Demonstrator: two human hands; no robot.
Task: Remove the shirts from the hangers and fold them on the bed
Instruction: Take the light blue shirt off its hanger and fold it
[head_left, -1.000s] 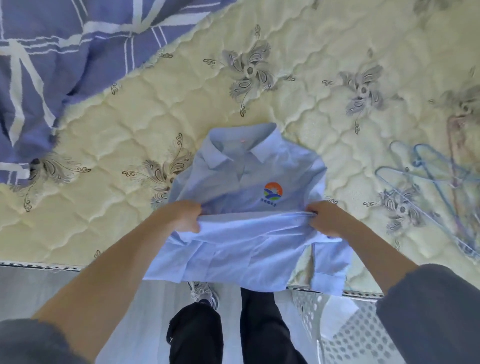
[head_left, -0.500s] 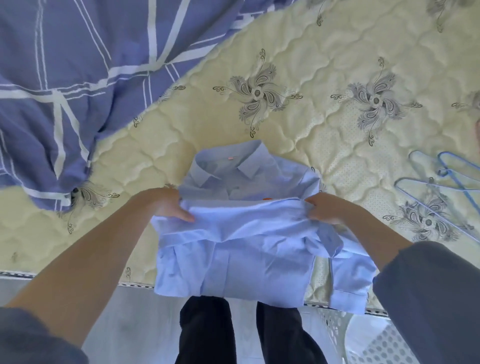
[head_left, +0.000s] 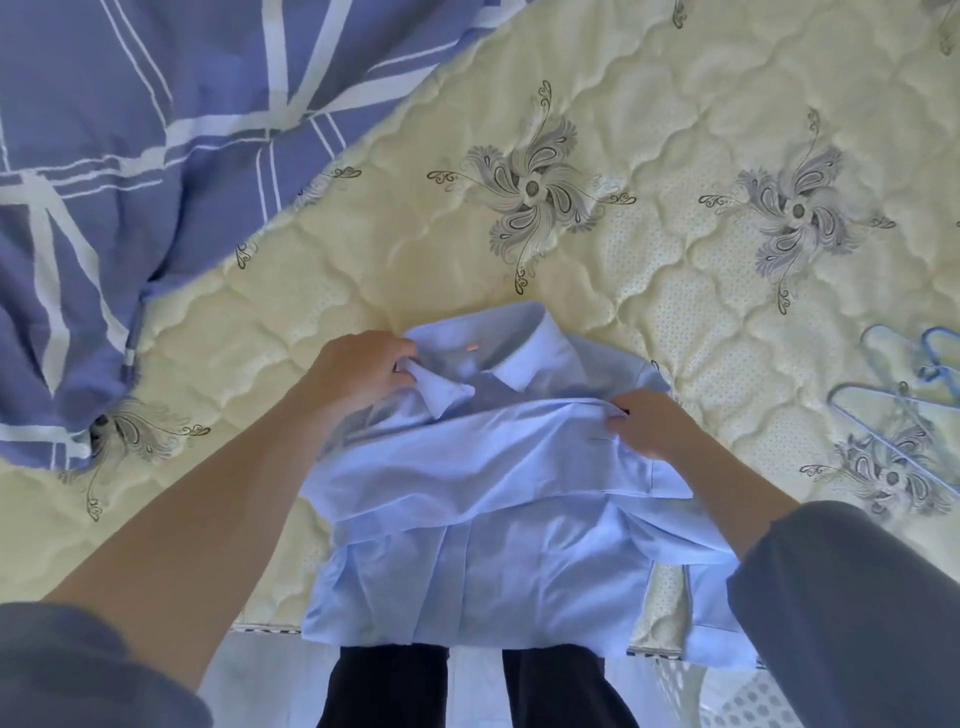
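Partly folded shirt (head_left: 493, 499) on mattress (head_left: 415, 260), left hand (head_left: 358, 371) pinching collar (head_left: 444, 395), right hand (head_left: 649, 423) gripping fold (head_left: 519, 415), hangers (head_left: 932, 370) cropped.

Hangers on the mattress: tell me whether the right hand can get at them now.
Probably yes. The hangers lie on bare mattress near the right hand, nothing between; but that hand pinches the shirt and must let go first.

The blue hangers (head_left: 906, 395) at three o'clock run off the picture's edge, so their number is unclear. The quilt (head_left: 130, 130) at ten o'clock is cropped too. The orange label (head_left: 471, 347) inside the shirt (head_left: 493, 519) collar is too small to read.
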